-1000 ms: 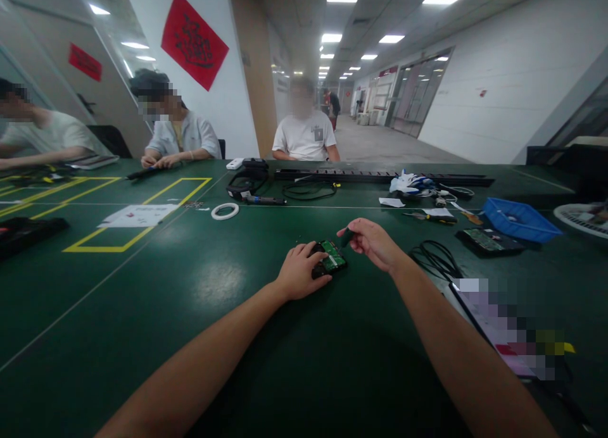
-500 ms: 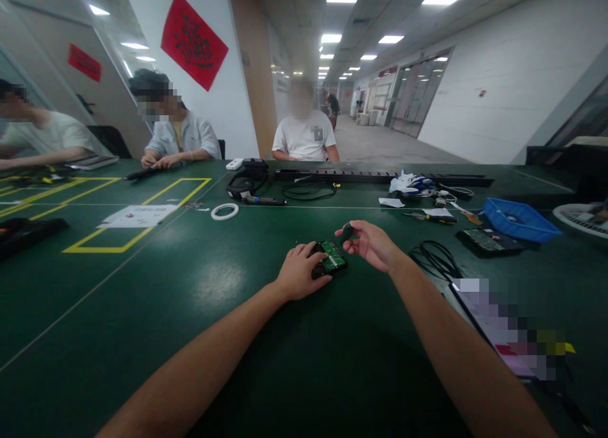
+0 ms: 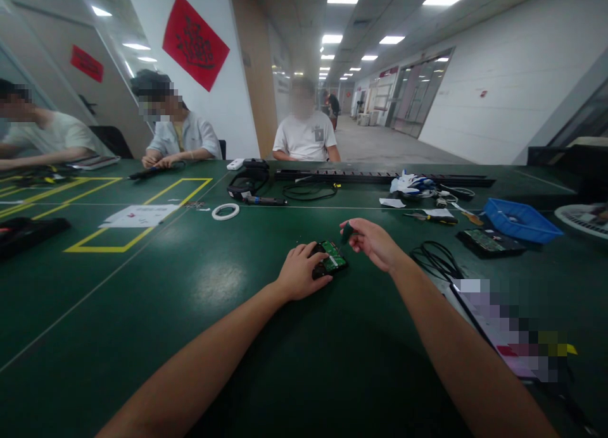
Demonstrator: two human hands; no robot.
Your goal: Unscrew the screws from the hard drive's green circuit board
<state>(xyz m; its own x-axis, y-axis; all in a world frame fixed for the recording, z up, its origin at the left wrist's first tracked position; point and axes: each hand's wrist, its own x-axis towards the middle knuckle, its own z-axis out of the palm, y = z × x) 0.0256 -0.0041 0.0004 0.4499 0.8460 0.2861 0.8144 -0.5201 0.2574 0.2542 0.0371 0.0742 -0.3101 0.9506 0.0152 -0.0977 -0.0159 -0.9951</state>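
A hard drive (image 3: pixel 338 261) lies on the green table with its green circuit board facing up. My left hand (image 3: pixel 298 272) grips it from the left, thumb along the near edge and fingers over the far part, covering some of the board. Above the drive's right side, my right hand (image 3: pixel 373 243) pinches the dark green handle of a screwdriver (image 3: pixel 346 233) between thumb and fingers. A thin shaft seems to point down toward the board; whether its tip touches a screw is too small to tell.
Right of my hands are a coiled black cable (image 3: pixel 434 259), another circuit-board device (image 3: pixel 489 242), a blue tray (image 3: pixel 520 220), a yellow-black screwdriver (image 3: pixel 439 219) and white-blue gloves (image 3: pixel 412 185). A white tape ring (image 3: pixel 225 211) lies left. Several people sit beyond the table.
The screwdriver handle has turned slightly in my right hand's fingers. My left hand and the hard drive stay in place.
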